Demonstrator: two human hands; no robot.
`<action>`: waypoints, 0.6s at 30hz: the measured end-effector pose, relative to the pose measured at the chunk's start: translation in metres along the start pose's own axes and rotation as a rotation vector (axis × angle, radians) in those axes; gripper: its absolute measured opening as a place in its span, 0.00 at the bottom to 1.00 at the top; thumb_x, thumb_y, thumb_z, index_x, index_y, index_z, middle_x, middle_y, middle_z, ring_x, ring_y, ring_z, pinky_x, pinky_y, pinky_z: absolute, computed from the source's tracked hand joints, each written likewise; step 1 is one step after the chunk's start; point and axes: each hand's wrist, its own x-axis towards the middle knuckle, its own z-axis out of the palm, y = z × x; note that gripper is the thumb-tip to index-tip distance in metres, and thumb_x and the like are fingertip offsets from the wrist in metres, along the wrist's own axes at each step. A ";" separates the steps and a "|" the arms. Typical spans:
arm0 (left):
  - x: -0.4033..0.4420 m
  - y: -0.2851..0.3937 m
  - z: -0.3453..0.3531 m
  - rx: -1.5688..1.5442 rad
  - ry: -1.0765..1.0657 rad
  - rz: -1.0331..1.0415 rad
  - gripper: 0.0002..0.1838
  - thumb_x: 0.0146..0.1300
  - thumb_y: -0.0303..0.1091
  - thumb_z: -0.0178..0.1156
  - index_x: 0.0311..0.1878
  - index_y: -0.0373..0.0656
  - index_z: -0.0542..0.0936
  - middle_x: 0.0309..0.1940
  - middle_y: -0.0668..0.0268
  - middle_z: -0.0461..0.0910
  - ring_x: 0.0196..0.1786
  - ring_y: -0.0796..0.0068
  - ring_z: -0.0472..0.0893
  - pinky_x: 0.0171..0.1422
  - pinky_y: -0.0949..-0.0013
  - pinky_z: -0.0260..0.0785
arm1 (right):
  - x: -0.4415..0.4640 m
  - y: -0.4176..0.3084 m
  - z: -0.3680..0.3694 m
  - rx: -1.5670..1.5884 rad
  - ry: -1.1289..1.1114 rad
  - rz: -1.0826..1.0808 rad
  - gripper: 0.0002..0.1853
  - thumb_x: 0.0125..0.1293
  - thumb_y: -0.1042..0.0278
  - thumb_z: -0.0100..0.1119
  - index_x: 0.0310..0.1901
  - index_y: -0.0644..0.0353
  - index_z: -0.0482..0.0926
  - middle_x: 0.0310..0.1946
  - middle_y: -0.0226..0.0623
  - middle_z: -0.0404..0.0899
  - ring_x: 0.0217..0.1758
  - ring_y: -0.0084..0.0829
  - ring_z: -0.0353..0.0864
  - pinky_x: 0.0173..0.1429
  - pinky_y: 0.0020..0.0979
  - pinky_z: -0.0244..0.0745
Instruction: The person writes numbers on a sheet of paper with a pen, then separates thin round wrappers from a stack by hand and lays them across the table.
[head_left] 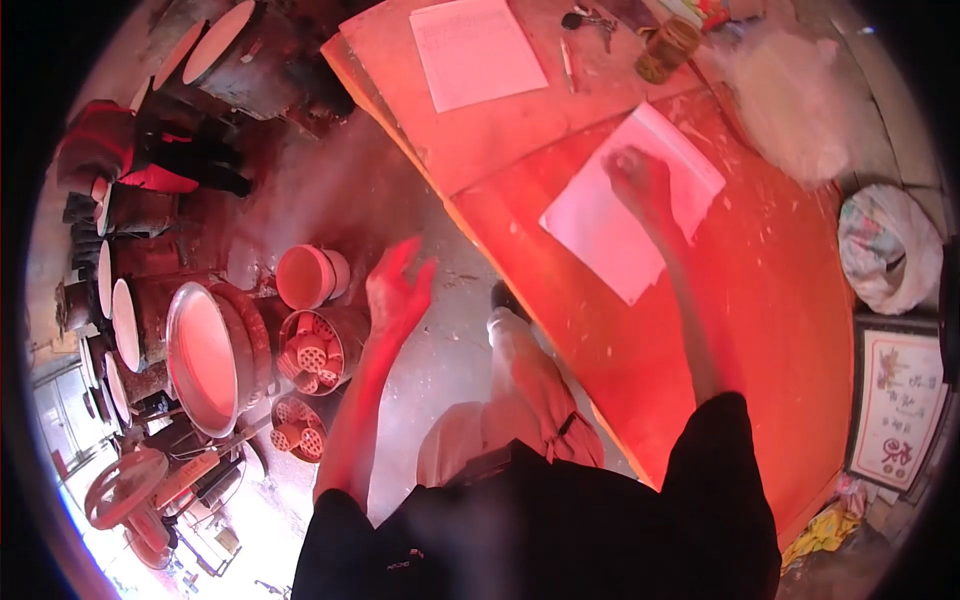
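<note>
The left hand [400, 292] is hanging with fingers parted, while the right hand [640, 178], grip indeterminable, is lying curled over the paper stack [598, 232] on the counter [765, 330], sound handling presumably requiring light, flat pressure.

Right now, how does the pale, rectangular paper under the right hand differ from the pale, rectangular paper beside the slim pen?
The paper under the right hand lies strongly slanted in view; the paper beside the slim pen is only slightly turned. The hand partly hides the first; no hand covers the second. Both look pinkish and lie on the red-lit table.
</note>
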 end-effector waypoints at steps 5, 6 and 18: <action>0.125 0.018 0.050 0.226 0.043 0.331 0.23 0.50 0.32 0.66 0.52 0.37 0.77 0.52 0.53 0.76 0.55 0.50 0.76 0.55 0.54 0.71 | 0.153 0.029 0.061 -0.136 0.068 -0.149 0.18 0.54 0.56 0.62 0.39 0.63 0.78 0.28 0.51 0.81 0.36 0.48 0.83 0.40 0.45 0.76; 0.143 0.015 0.061 0.268 0.046 0.376 0.24 0.50 0.33 0.66 0.52 0.37 0.77 0.53 0.52 0.75 0.57 0.50 0.74 0.57 0.53 0.69 | 0.168 0.028 0.067 -0.162 0.049 -0.159 0.19 0.54 0.56 0.61 0.40 0.65 0.77 0.29 0.52 0.81 0.37 0.49 0.83 0.41 0.46 0.76; 0.208 -0.029 0.098 0.349 -0.063 0.392 0.33 0.48 0.39 0.64 0.59 0.35 0.72 0.62 0.48 0.68 0.66 0.44 0.65 0.71 0.49 0.56 | 0.227 -0.029 0.070 1.050 -0.153 0.220 0.11 0.62 0.74 0.63 0.45 0.65 0.78 0.30 0.37 0.82 0.30 0.23 0.80 0.34 0.22 0.74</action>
